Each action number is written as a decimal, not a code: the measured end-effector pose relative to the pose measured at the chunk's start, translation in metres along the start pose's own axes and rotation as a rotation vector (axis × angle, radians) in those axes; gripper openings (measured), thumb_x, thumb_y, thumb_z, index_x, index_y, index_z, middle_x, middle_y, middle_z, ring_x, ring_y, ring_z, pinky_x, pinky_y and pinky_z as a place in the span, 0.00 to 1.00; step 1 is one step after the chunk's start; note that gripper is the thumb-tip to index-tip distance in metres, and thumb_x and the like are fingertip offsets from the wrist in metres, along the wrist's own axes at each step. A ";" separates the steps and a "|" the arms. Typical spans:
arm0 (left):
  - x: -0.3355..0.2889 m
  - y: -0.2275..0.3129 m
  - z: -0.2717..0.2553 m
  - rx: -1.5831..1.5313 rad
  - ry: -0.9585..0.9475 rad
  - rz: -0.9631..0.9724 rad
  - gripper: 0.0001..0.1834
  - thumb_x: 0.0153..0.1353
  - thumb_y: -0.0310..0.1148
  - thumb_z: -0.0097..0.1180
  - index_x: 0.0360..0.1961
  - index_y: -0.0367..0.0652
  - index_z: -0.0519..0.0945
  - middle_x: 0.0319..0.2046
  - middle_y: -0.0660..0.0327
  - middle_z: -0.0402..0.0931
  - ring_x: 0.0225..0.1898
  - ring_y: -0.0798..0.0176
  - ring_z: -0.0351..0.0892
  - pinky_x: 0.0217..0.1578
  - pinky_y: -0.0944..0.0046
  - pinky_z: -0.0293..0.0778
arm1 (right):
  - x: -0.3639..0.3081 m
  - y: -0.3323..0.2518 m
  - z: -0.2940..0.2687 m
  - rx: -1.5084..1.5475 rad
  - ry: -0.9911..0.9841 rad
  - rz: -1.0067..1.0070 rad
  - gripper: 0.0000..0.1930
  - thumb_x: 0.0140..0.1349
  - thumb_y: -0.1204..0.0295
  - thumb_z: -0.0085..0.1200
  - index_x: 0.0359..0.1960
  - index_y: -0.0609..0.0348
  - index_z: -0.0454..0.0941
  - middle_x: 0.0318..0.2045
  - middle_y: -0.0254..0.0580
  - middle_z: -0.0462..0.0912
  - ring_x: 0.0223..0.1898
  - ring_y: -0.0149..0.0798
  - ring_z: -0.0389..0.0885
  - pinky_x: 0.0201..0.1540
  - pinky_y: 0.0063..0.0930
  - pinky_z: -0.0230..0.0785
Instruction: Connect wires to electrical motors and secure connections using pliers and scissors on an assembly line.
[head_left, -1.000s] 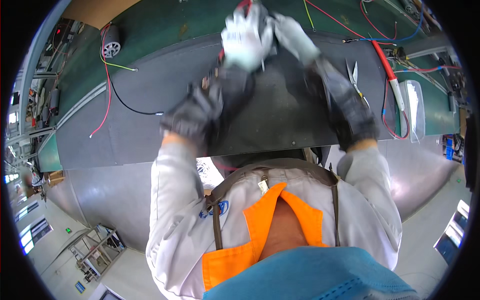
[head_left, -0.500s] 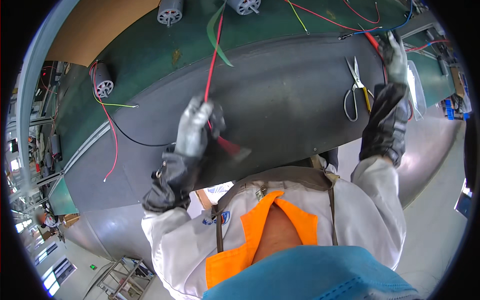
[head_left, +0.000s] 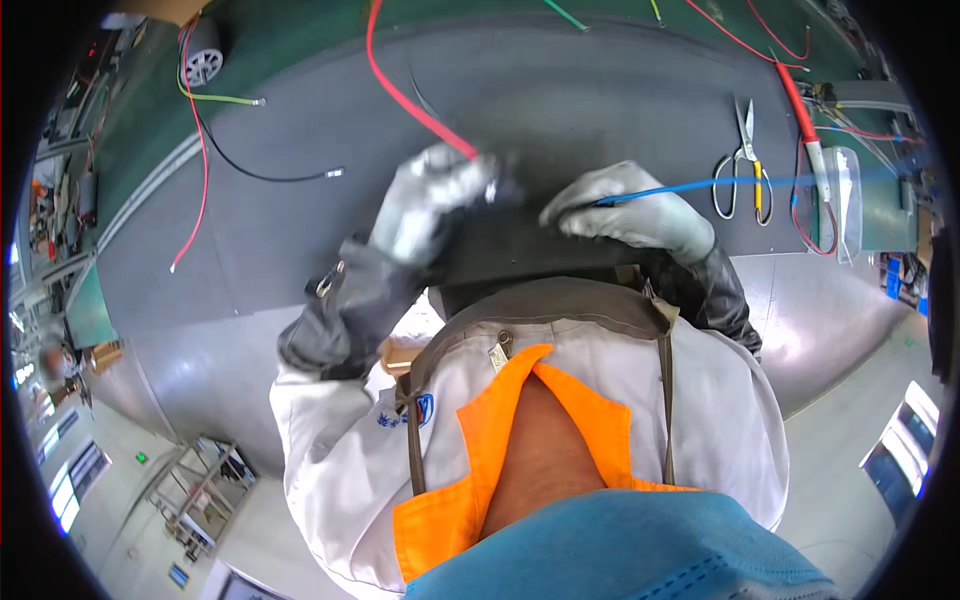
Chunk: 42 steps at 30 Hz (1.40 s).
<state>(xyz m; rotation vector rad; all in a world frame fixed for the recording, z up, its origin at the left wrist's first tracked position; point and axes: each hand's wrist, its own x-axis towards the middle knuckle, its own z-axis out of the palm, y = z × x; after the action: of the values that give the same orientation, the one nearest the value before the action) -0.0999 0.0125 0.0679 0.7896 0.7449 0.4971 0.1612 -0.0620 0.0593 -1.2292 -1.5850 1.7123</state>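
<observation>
Head camera view, now: the right hand (head_left: 637, 214) has left the upper right of the frame, where it was beside the red-handled tool half a second ago, and is at the centre right. A blue wire (head_left: 680, 187), which lay across the upper right then, now runs from the right edge of the frame over the back of this hand to its fingers. They look curled around it, though blur hides exactly where the wire ends. The left hand (head_left: 425, 200), just left of centre, has its fingers clenched around a red wire (head_left: 430, 122) that curves down from the top edge; it holds the same wire as half a second ago, but has moved higher and nearer the middle. Something small and dark at its fingertips is too blurred to tell. As I judge it, the change means both hands are now on wire at once, each with its own, well within reach of each other but apart, above the dark mat (head_left: 560, 85). The scissors (head_left: 746, 152) lie at the right, no hand on them, beside the red-handled tool (head_left: 797, 103) and a clear plastic box (head_left: 847, 205). At the upper left, a grey motor (head_left: 203, 62) stays on the bench with its own wires trailing.
</observation>
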 end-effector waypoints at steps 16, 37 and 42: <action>0.085 -0.014 0.084 -0.285 0.167 0.306 0.16 0.69 0.39 0.59 0.44 0.33 0.81 0.33 0.55 0.82 0.34 0.63 0.83 0.37 0.63 0.78 | -0.003 -0.020 -0.023 0.178 0.709 -0.530 0.17 0.69 0.77 0.49 0.59 0.65 0.78 0.33 0.41 0.87 0.32 0.27 0.84 0.34 0.18 0.76; 0.088 -0.003 0.094 -0.150 0.321 0.297 0.14 0.68 0.37 0.61 0.40 0.35 0.80 0.32 0.56 0.81 0.33 0.63 0.82 0.37 0.60 0.81 | 0.016 0.001 -0.030 -0.572 0.872 -0.788 0.23 0.58 0.80 0.57 0.58 0.61 0.78 0.27 0.46 0.83 0.24 0.46 0.81 0.30 0.35 0.74; 0.090 -0.010 0.096 0.016 0.262 0.328 0.14 0.67 0.37 0.61 0.37 0.33 0.80 0.30 0.60 0.81 0.32 0.69 0.81 0.35 0.70 0.75 | 0.014 0.002 -0.029 -0.417 0.844 -0.822 0.23 0.58 0.79 0.58 0.58 0.60 0.79 0.28 0.47 0.84 0.24 0.45 0.82 0.30 0.34 0.75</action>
<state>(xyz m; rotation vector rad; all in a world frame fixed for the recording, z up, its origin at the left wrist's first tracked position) 0.0322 0.0210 0.0693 0.8765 0.8652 0.9037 0.1798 -0.0359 0.0561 -1.0241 -1.5619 0.2847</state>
